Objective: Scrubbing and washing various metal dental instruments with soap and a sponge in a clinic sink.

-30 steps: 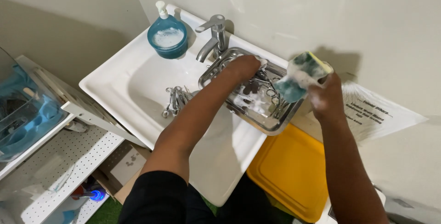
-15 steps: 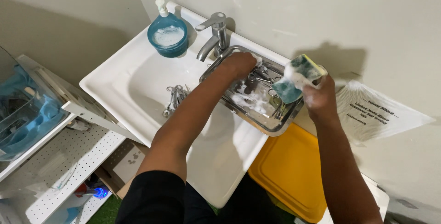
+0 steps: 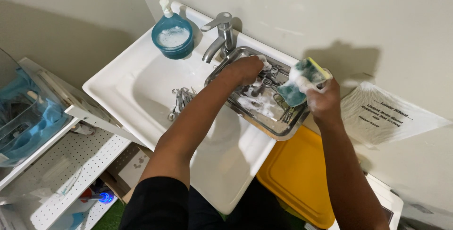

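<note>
The white sink lies under and to the left of the left hand, with the metal tray resting across its right rim, directly beneath that hand. Compared with a second ago, the right hand has drawn the soapy sponge slightly closer to the tray, while the left hand has stayed down among the foamy steel instruments, so the scrubbing looks mid-way, one piece being picked out for the sponge. The right hand is closed around the sponge, held just above the tray's right end. The left hand's fingers are curled down into the suds; whether they grip an instrument I cannot tell. Left of that hand, more instruments lie in the basin, and beyond them sits the blue soap bowl; the tap stands just behind the knuckles. The yellow bin lid, below the right wrist, is partly cut off.
</note>
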